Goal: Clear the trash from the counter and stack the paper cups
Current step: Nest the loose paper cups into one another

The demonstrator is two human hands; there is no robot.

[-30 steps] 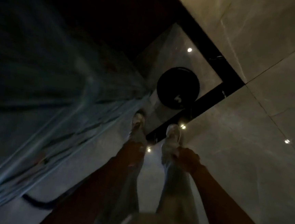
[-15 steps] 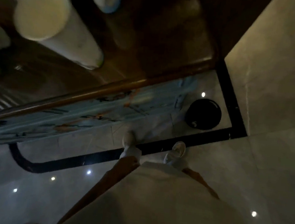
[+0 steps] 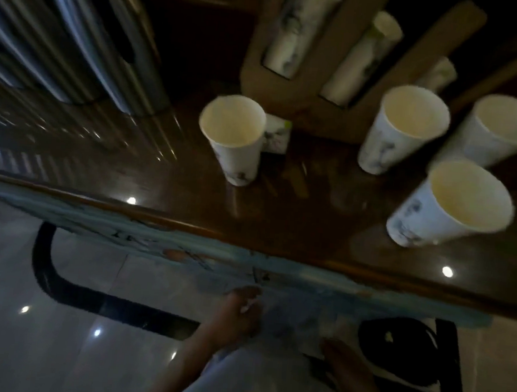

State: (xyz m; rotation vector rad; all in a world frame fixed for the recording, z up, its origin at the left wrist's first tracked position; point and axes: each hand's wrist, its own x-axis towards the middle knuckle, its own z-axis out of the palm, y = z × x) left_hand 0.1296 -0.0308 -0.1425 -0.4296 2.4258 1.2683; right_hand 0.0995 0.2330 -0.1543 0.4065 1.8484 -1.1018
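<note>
Several empty white paper cups stand upright on the dark wooden counter (image 3: 295, 230): one at the left (image 3: 235, 137), three at the right (image 3: 404, 127), (image 3: 500, 129), (image 3: 456, 203). A small printed white packet (image 3: 276, 138) lies just behind the left cup. Both hands hang below the counter's front edge. My left hand (image 3: 237, 314) has its fingers curled, with a small white sliver showing at the fingertips; what it is I cannot tell. My right hand (image 3: 345, 369) is blurred and looks empty.
A cardboard holder (image 3: 295, 83) with stacks of cups lying in its slots stands at the back of the counter. Ribbed metal containers (image 3: 75, 54) fill the back left. A round black bin (image 3: 394, 342) sits on the tiled floor under the counter edge, to the right of my hands.
The view has swung up from the floor, feet and black bin to the counter top. The cups have come into full view, and both hands now show below the counter edge.
</note>
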